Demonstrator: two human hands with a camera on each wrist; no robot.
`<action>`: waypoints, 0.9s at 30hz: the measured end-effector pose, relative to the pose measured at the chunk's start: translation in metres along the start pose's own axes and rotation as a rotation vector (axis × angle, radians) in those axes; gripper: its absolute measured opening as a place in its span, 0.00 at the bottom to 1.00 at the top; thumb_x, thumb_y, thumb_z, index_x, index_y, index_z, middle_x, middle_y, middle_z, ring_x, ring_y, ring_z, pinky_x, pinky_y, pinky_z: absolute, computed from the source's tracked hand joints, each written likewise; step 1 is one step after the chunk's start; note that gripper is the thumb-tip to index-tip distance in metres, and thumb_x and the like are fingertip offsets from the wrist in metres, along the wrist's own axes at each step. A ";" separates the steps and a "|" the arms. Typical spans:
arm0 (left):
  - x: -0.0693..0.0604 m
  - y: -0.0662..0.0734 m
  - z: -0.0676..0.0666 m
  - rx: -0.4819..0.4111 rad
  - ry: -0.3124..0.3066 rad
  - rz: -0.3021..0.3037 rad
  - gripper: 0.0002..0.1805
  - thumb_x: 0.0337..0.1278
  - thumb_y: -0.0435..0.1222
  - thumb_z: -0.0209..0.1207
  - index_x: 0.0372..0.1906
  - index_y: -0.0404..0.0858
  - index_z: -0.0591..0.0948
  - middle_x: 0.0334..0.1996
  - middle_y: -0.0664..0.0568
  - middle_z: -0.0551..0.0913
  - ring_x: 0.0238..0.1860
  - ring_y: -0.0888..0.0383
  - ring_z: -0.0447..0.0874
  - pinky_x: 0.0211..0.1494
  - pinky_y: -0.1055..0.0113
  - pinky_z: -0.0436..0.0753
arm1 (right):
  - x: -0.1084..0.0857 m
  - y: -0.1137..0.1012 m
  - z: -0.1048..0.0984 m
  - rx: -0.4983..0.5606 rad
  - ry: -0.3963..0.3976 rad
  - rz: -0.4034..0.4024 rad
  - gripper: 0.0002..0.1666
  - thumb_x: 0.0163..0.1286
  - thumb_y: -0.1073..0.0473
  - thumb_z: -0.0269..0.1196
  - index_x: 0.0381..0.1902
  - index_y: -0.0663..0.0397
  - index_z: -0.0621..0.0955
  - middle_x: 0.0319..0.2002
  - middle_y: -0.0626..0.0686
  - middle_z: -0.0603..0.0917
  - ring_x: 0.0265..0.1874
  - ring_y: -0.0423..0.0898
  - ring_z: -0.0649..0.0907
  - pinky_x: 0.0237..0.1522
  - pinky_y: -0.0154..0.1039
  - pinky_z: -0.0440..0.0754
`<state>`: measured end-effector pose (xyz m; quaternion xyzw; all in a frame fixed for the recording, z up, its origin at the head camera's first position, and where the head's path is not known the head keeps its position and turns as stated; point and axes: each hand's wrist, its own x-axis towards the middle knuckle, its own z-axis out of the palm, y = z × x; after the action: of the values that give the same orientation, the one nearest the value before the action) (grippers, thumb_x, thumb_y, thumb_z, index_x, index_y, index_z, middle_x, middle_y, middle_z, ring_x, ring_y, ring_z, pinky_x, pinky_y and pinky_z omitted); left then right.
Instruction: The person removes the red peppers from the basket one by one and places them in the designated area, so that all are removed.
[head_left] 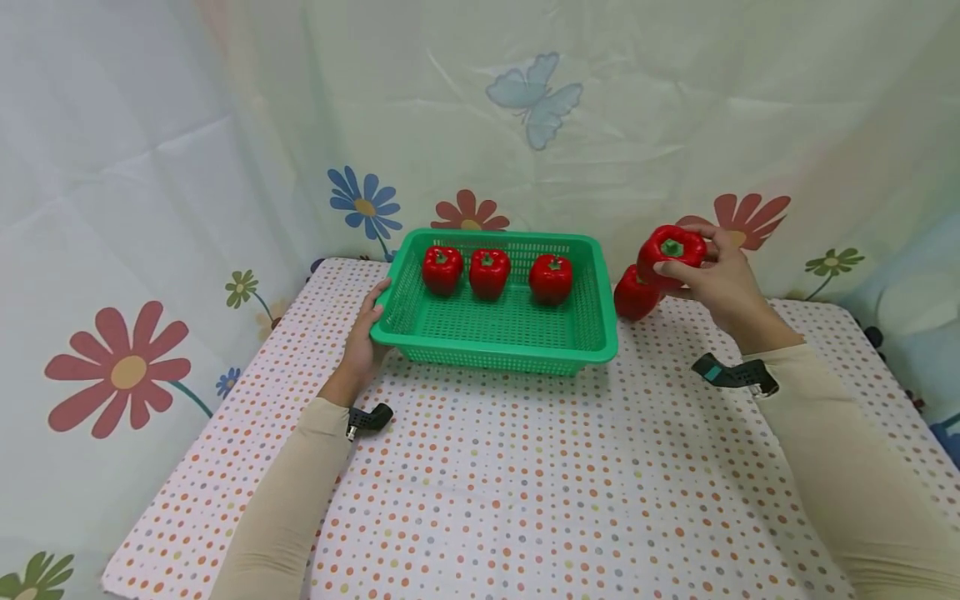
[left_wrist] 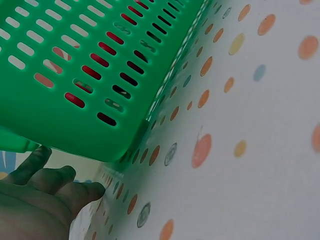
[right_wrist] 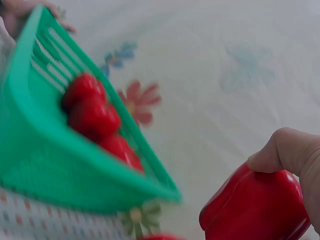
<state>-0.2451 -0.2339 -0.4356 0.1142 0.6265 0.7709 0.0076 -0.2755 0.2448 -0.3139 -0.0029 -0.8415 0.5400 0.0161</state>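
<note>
A green plastic basket (head_left: 480, 354) stands on the table with three red bell peppers in a row inside it: a left one (head_left: 442, 271), a middle one (head_left: 489, 275) and a right one (head_left: 551, 280). At the basket's left end, my left hand (head_left: 365, 333) rests against the rim; in the left wrist view its fingers look fairly straight beside the wall. My right hand (head_left: 720, 279) grips another bell pepper (head_left: 672, 250) by its sides, raised right of the basket, stem facing the head camera. Below and behind it, one more bell pepper (head_left: 636, 298) sits beside the basket's right end, partly hidden.
A polka-dot cloth covers the table (head_left: 510, 483). Behind it hangs a pale curtain (head_left: 637, 108) printed with flowers and a butterfly. Each wrist carries a small black camera, a left one (head_left: 369, 419) and a right one (head_left: 737, 375).
</note>
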 end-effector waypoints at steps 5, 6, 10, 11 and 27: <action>0.003 -0.009 -0.004 -0.007 0.011 0.003 0.29 0.75 0.44 0.31 0.78 0.55 0.50 0.78 0.53 0.46 0.77 0.44 0.50 0.75 0.41 0.52 | 0.006 0.030 -0.027 0.002 0.052 0.061 0.48 0.67 0.43 0.64 0.76 0.35 0.51 0.76 0.57 0.53 0.71 0.61 0.58 0.39 0.32 0.84; 0.004 -0.010 -0.005 -0.006 0.013 0.007 0.29 0.75 0.44 0.32 0.77 0.56 0.50 0.78 0.53 0.46 0.77 0.44 0.50 0.75 0.41 0.52 | 0.008 0.036 -0.030 0.002 0.059 0.077 0.49 0.67 0.42 0.63 0.77 0.37 0.50 0.77 0.58 0.52 0.72 0.63 0.57 0.42 0.36 0.85; 0.004 -0.013 -0.005 -0.002 0.017 0.007 0.28 0.75 0.46 0.33 0.77 0.58 0.51 0.78 0.54 0.47 0.77 0.45 0.50 0.75 0.40 0.52 | 0.016 0.061 -0.039 -0.027 0.089 0.172 0.55 0.68 0.41 0.61 0.79 0.44 0.43 0.79 0.61 0.45 0.76 0.66 0.51 0.56 0.52 0.75; 0.004 -0.013 -0.005 0.000 0.021 0.004 0.28 0.75 0.46 0.33 0.77 0.58 0.52 0.78 0.55 0.48 0.77 0.46 0.50 0.75 0.40 0.52 | 0.020 0.069 -0.042 -0.029 0.100 0.198 0.56 0.68 0.41 0.62 0.79 0.45 0.42 0.79 0.62 0.44 0.76 0.66 0.51 0.58 0.55 0.74; -0.005 0.007 0.003 0.022 -0.001 -0.003 0.28 0.76 0.42 0.29 0.78 0.54 0.48 0.79 0.51 0.43 0.78 0.44 0.47 0.76 0.41 0.51 | 0.082 0.196 -0.061 -0.088 0.107 0.249 0.68 0.57 0.33 0.68 0.80 0.46 0.40 0.78 0.67 0.43 0.74 0.70 0.54 0.62 0.63 0.68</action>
<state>-0.2390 -0.2332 -0.4293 0.1135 0.6351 0.7640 0.0079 -0.3578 0.3837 -0.4642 -0.1370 -0.8554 0.4994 -0.0061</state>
